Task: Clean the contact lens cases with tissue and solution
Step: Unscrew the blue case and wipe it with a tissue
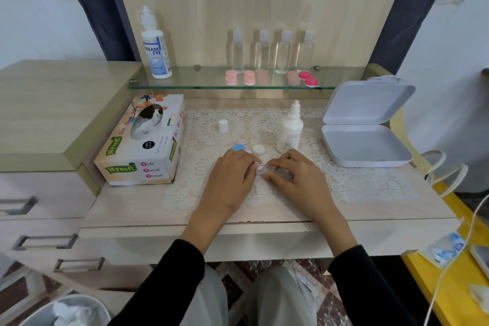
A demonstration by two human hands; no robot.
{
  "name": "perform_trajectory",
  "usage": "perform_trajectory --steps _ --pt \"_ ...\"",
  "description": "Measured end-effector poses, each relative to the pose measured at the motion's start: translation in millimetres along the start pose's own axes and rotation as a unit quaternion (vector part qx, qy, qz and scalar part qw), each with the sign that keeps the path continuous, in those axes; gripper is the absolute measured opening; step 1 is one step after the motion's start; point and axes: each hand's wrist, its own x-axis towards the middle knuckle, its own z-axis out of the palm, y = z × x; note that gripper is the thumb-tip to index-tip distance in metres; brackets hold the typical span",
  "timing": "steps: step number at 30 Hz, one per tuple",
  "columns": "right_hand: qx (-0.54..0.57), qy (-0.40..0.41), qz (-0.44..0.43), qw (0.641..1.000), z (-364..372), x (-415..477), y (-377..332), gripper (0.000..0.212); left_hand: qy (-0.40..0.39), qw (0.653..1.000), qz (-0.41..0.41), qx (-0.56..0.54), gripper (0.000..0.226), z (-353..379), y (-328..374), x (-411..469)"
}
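On the lace mat, my left hand (pixel 232 180) and my right hand (pixel 293 174) meet over a small white contact lens case (pixel 260 168), each pinching it between fingertips; most of the case is hidden. A blue cap (pixel 239 147) and a white cap (pixel 258 150) lie just behind my fingers. An uncapped white solution bottle (pixel 289 132) stands upright right of them, its loose cap (pixel 223 126) farther left. The tissue box (pixel 143 140) sits at the left.
An open grey plastic box (pixel 365 145) lies at the right. The glass shelf (pixel 185 82) carries a large solution bottle (pixel 156 45), several clear bottles (pixel 283 51) and several pink lens cases (pixel 248 77). A bin holding used tissue (pixel 66 311) stands at the bottom left.
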Motion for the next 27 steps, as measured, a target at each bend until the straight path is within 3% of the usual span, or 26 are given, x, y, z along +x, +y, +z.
perform_trajectory --steps 8,21,27 --pt "-0.003 -0.002 0.006 1.0 1 0 0 0.031 0.02 0.998 -0.049 -0.017 0.019 -1 -2 1" --pt "-0.001 -0.002 0.002 1.0 1 0 0 0.031 0.078 0.995 -0.051 -0.029 0.014 -7 -4 -1" --pt "0.029 0.017 -0.004 0.999 -1 -1 0 0.027 0.138 0.974 -0.126 -0.127 0.015 -13 -4 -3"
